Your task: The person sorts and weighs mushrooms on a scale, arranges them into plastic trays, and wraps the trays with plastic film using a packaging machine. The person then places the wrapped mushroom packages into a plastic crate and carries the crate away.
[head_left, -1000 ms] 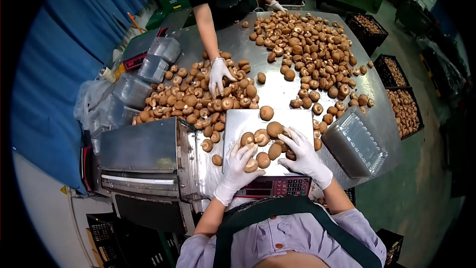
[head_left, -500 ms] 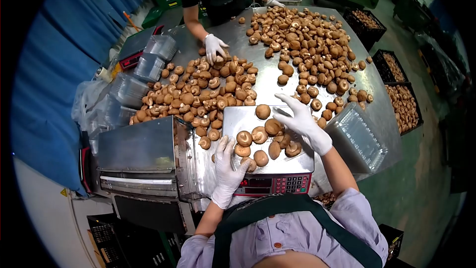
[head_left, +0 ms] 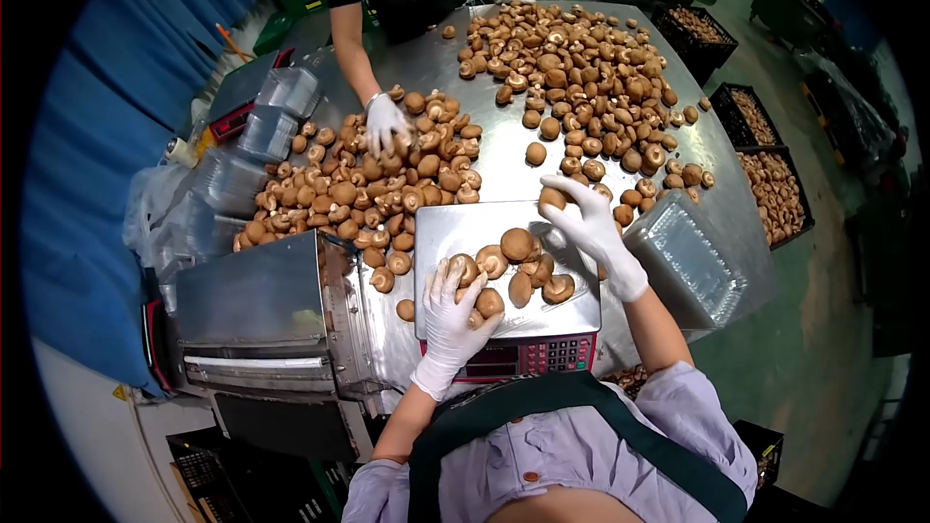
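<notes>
A steel-topped scale [head_left: 446, 228] with a red keypad stands before me, several brown mushrooms [head_left: 517, 244] on its plate. My gloved left hand [head_left: 450, 315] curves around mushrooms at the plate's left side, its fingers over them. At the plate's upper right corner, my gloved right hand [head_left: 593, 230] pinches one mushroom [head_left: 552, 199] between thumb and fingers. A large mushroom heap [head_left: 591, 77] lies beyond it, and another heap [head_left: 358, 184] lies to the upper left.
A co-worker's gloved hand [head_left: 386, 124] is over the left heap. Clear plastic trays [head_left: 686, 261] are stacked right of the scale, with more [head_left: 228, 184] at the far left. A metal machine [head_left: 257, 295] stands at left. Crates of mushrooms [head_left: 775, 194] sit on the floor.
My right hand left the mushrooms on the plate, reached up and out, and now has a single one. My left hand stays by the plate's left mushrooms. The co-worker's hand moved over the left heap.
</notes>
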Available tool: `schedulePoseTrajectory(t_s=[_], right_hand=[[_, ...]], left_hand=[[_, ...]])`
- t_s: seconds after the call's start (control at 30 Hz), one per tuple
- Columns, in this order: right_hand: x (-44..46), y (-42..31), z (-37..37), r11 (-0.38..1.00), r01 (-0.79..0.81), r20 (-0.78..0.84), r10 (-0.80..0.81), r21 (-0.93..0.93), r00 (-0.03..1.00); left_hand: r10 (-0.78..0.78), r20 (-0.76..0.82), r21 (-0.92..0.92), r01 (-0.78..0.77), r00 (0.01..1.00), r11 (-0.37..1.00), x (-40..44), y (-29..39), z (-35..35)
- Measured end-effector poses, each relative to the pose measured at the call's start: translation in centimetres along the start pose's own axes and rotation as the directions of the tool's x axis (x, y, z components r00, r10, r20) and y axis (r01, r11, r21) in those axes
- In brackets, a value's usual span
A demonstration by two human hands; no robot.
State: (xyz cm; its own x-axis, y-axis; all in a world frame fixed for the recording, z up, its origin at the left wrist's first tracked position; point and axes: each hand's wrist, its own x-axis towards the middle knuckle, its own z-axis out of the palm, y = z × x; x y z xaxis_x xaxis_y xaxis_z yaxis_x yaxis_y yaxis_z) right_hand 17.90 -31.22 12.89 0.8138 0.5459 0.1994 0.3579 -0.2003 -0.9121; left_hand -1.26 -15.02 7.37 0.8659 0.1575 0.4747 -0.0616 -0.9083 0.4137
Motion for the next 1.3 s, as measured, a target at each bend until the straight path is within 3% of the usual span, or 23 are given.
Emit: schedulePoseTrajectory(t_s=[0.07,0.1,0.13,0.23,0.3,0.4,0.47,0.6,0.67,0.7,0.73,0.8,0.83,0.87,1.0,1.07,1.13,1.2,1.27,1.3], right_hand=[[-2.7,2.4,-0.5,0.961,0.214,0.059,-0.207,-0.176,0.977],[-3.8,2.8,-0.6,0.871,0.303,0.247,-0.219,-0.386,0.944],[-5.0,3.9,0.2,0.806,0.371,0.342,-0.225,-0.461,0.913],[-6.4,4.5,0.4,0.84,0.378,0.255,-0.297,-0.388,0.92],[-6.3,3.4,0.3,0.954,0.163,0.104,-0.141,-0.25,0.985],[-5.3,1.7,0.6,0.931,0.173,0.11,-0.144,-0.323,0.983],[-4.6,1.2,1.5,0.911,0.277,0.144,-0.243,-0.307,0.959],[-4.1,2.3,3.5,0.857,0.319,0.248,-0.232,-0.405,0.94],[-3.8,2.4,3.3,0.914,0.307,0.161,-0.272,-0.265,0.949],[-4.0,1.2,2.8,0.966,0.22,0.04,-0.217,-0.135,0.975],[-4.0,0.5,2.1,0.945,0.274,-0.032,-0.284,-0.179,0.958],[-4.1,0.0,0.6,0.903,0.3,-0.118,-0.349,-0.306,0.93],[-4.3,0.6,0.1,0.898,0.275,-0.037,-0.306,-0.344,0.951],[-4.6,0.9,-0.1,0.864,0.236,0.159,-0.183,-0.445,0.97],[-5.8,3.4,0.5,0.861,0.274,0.18,-0.216,-0.428,0.96],[-5.7,3.8,0.5,0.949,0.168,0.128,-0.138,-0.266,0.982],[-5.6,3.9,0.4,0.957,0.158,0.105,-0.135,-0.245,0.985],[-5.5,3.9,0.4,0.993,-0.071,0.002,0.071,0.091,0.997],[-4.8,5.8,-0.4,0.958,-0.135,-0.075,0.159,0.251,0.985],[-4.3,5.6,-0.7,0.829,-0.179,-0.112,0.277,0.531,0.954]], left_hand=[[0.036,-0.04,-0.016,-0.036,0.999,0.999,0.0,-0.2,0.1],[0.087,-0.038,-0.043,-0.088,0.995,0.995,-0.2,-0.4,0.1],[0.141,-0.034,-0.069,-0.143,0.989,0.987,-0.1,-0.4,-0.1],[0.105,-0.1,-0.095,-0.114,0.989,0.989,-0.8,-0.6,0.0],[0.087,-0.106,-0.07,-0.095,0.991,0.993,-1.2,-0.8,0.0],[-0.001,-0.112,-0.085,-0.009,0.994,0.996,-1.0,-0.7,-0.4],[-0.085,-0.135,-0.113,0.07,0.987,0.991,-0.4,-0.4,-0.6],[-0.122,0.004,-0.052,0.122,0.993,0.991,0.5,0.0,0.4],[-0.09,0.014,-0.003,0.09,0.996,0.996,0.6,-0.3,0.8],[-0.081,0.08,0.02,0.08,0.994,0.997,0.6,-0.5,0.9],[-0.074,0.145,0.042,0.069,0.987,0.997,0.6,-0.6,1.0],[-0.08,0.131,0.045,0.074,0.988,0.996,0.5,-0.6,1.1],[-0.07,0.139,0.058,0.063,0.988,0.996,0.7,-0.6,1.0],[-0.059,0.147,0.068,0.05,0.987,0.996,0.9,-0.7,1.0],[-0.037,0.156,0.044,0.03,0.987,0.999,1.8,-1.1,0.9],[-0.014,0.144,0.025,0.01,0.99,1.0,2.0,-1.4,0.7],[-0.022,0.149,0.01,0.02,0.989,1.0,2.2,-1.6,0.4],[-0.091,0.075,-0.26,0.107,0.993,0.96,2.0,-1.9,-0.3],[-0.202,-0.042,-0.374,0.172,0.978,0.911,1.5,-2.9,-0.7],[-0.337,-0.121,-0.554,0.218,0.934,0.804,1.5,-3.4,-0.7]])
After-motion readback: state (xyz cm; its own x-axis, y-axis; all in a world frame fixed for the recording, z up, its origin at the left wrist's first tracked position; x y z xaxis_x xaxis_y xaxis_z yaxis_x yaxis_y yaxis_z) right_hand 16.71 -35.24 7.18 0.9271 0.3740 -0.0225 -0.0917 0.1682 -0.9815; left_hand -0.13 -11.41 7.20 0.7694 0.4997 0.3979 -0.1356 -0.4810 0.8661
